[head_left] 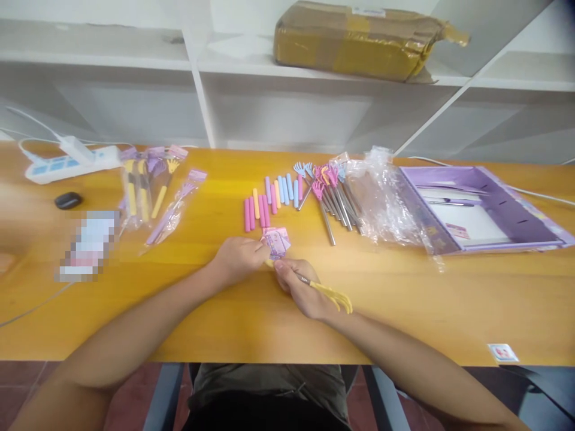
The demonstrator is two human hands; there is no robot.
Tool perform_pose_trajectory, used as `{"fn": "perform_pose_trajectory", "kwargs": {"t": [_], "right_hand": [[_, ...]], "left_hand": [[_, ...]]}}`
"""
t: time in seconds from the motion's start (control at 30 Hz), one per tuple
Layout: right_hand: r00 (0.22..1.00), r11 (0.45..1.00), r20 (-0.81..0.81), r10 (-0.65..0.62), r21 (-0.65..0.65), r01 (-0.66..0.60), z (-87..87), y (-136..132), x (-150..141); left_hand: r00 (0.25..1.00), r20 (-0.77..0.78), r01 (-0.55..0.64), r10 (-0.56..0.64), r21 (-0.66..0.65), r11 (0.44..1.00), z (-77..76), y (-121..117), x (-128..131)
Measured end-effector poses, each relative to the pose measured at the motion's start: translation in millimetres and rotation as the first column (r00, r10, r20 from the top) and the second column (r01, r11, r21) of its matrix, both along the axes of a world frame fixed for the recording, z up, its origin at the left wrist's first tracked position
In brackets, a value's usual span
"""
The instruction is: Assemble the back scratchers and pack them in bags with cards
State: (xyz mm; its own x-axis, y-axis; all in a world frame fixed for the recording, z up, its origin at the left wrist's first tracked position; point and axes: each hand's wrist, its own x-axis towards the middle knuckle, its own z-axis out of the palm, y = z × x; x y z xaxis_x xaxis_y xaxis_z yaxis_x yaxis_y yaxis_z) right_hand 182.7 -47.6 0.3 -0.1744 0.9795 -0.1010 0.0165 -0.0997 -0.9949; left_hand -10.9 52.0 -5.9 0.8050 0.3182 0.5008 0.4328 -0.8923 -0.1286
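My right hand (302, 290) is closed around a small back scratcher with a yellow claw head (336, 297) that points right; its metal shaft runs through my fingers. My left hand (238, 256) pinches a purple printed packaging card (275, 241) at the scratcher's other end. Both hands meet near the middle of the wooden table (449, 311). Just beyond them lie several loose pink, yellow and blue grip sleeves (268, 200) and a pile of metal scratchers with pink and blue heads (329, 194).
Packed scratchers in clear bags (150, 188) lie at the left, with a power strip (67, 163), a black mouse (68, 200) and a blurred item. Crumpled clear plastic (386, 197) and an open purple box (476, 209) sit at the right. A brown parcel (359, 39) rests on the shelf.
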Motion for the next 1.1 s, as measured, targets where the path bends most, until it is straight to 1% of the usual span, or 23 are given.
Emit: {"fn": "perform_pose_trajectory", "kwargs": {"t": [0.1, 0.27, 0.43, 0.63, 0.7, 0.77, 0.9, 0.97, 1.1], "right_hand": [[1.000, 1.000, -0.001, -0.002, 0.012, 0.002, 2.8, 0, -2], [0.999, 1.000, -0.045, -0.028, -0.012, 0.027, -1.5, -2, -4], [0.999, 0.999, -0.022, -0.035, -0.013, 0.035, -5.1, -4, -4], [1.000, 0.999, 0.001, -0.025, 0.021, 0.025, -0.7, -4, -3], [1.000, 0.998, 0.020, -0.019, 0.056, 0.018, 0.4, -5, -2], [0.997, 0.991, 0.071, -0.008, 0.137, -0.002, 1.0, -6, 0], [0.982, 0.948, 0.188, 0.007, 0.310, -0.066, 3.6, -6, 3], [0.976, 0.933, 0.217, 0.000, 0.352, -0.078, 5.5, -6, 4], [0.968, 0.915, 0.251, -0.010, 0.392, -0.092, 8.8, -6, 3]], "left_hand": [[1.000, 0.018, -0.006, 0.005, 0.074, 0.997, 1.4, 3, -1], [0.998, 0.060, -0.011, 0.004, 0.125, 0.992, -0.6, 5, 0], [0.999, 0.031, -0.022, 0.018, 0.135, 0.991, -4.8, 5, -1], [0.999, 0.033, -0.008, 0.003, 0.154, 0.988, -3.4, 8, -3], [0.999, 0.042, -0.001, -0.007, 0.169, 0.986, -1.1, 10, -3], [0.998, 0.050, 0.014, -0.025, 0.204, 0.979, 1.2, 11, -4], [0.995, 0.073, 0.044, -0.064, 0.252, 0.967, 4.7, 14, -5], [0.993, 0.096, 0.048, -0.076, 0.260, 0.964, 5.7, 16, -5], [0.989, 0.116, 0.061, -0.095, 0.271, 0.961, 6.8, 17, -4]]}}
